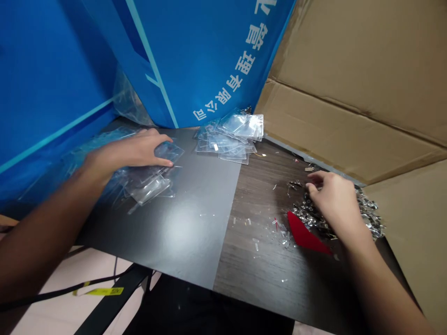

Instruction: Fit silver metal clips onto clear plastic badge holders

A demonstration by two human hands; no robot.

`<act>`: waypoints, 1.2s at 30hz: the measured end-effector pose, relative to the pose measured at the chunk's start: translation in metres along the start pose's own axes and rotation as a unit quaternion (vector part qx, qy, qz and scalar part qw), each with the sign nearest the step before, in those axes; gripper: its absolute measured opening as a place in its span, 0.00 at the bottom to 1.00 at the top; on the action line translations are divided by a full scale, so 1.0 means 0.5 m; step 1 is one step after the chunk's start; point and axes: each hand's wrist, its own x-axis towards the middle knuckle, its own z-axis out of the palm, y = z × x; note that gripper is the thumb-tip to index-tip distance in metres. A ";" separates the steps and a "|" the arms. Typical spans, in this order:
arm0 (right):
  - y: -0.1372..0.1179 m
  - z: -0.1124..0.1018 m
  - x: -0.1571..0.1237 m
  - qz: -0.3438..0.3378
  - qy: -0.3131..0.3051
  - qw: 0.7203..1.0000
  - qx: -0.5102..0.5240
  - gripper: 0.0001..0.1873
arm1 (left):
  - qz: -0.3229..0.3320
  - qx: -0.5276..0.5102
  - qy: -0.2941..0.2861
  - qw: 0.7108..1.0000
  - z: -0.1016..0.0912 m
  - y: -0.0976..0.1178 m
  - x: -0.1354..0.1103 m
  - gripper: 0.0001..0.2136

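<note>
My left hand rests over a spread pile of clear plastic sleeves on the left of the table. Its thumb and forefinger are apart, and a sleeve corner shows between them. On the right, my right hand is over a heap of small shiny metal clips. Its fingers are bent, with a small gap between thumb and forefinger; nothing shows in that gap. The other fingers are hidden. Beside the heap lies a red pointed flat piece.
A second stack of clear sleeves sits at the back middle. Small clear scraps dot the wood-grain table. Blue printed sheeting stands behind, cardboard at the right. A black cable with a yellow tag hangs below the table.
</note>
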 end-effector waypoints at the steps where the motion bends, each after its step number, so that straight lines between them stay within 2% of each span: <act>1: -0.002 -0.005 0.000 0.003 0.004 1.000 0.003 0.16 | -0.007 -0.004 0.011 1.000 0.003 0.008 0.001 0.39; 6: -0.014 -0.047 -0.003 0.022 0.039 0.999 0.009 0.16 | -0.011 -0.047 0.042 0.998 -0.007 0.049 0.005 0.35; 9: -0.031 -0.078 -0.008 0.032 0.078 0.996 0.038 0.16 | -0.028 -0.142 0.048 0.988 -0.027 0.086 -0.004 0.32; 12: -0.061 -0.099 -0.018 0.044 0.107 0.989 0.091 0.16 | -0.019 -0.288 0.030 0.957 -0.036 0.149 -0.019 0.18; 14: -0.088 -0.101 -0.027 0.050 0.121 0.978 0.163 0.15 | 0.027 -0.363 0.011 0.931 -0.026 0.204 -0.030 0.12; 16: -0.116 -0.095 -0.038 0.048 0.105 0.952 0.282 0.13 | 0.105 -0.413 -0.009 0.904 -0.002 0.262 -0.041 0.06; 17: -0.129 -0.089 -0.044 0.044 0.079 0.931 0.353 0.13 | 0.148 -0.427 -0.026 0.891 0.015 0.290 -0.047 0.04; 19: -0.154 -0.074 -0.057 0.035 0.003 0.877 0.478 0.19 | 0.218 -0.459 -0.054 0.860 0.051 0.338 -0.060 0.03; 21: -0.176 -0.060 -0.070 0.023 -0.074 0.828 0.555 0.23 | 0.256 -0.480 -0.059 0.837 0.086 0.369 -0.074 0.05; 24: -0.204 -0.046 -0.090 -0.001 -0.152 0.785 0.600 0.18 | 0.253 -0.505 -0.046 0.824 0.126 0.379 -0.090 0.06; 27: -0.226 -0.041 -0.109 -0.020 -0.160 0.779 0.606 0.12 | 0.225 -0.546 -0.048 0.805 0.145 0.367 -0.097 0.06; 29: -0.236 -0.040 -0.121 -0.026 -0.148 0.783 0.603 0.08 | 0.205 -0.596 -0.079 0.772 0.150 0.360 -0.101 0.06; 31: -0.242 -0.037 -0.132 -0.032 -0.149 0.784 0.602 0.10 | 0.171 -0.655 -0.121 0.726 0.152 0.362 -0.106 0.08; 33: -0.246 -0.033 -0.142 -0.035 -0.166 0.779 0.604 0.11 | 0.133 -0.689 -0.151 0.697 0.153 0.367 -0.113 0.11; 34: -0.248 -0.031 -0.145 -0.033 -0.176 0.774 0.607 0.12 | 0.119 -0.692 -0.158 0.694 0.154 0.370 -0.117 0.13; 36: -0.249 -0.027 -0.150 -0.026 -0.188 0.764 0.617 0.12 | 0.108 -0.669 -0.164 0.717 0.157 0.373 -0.122 0.15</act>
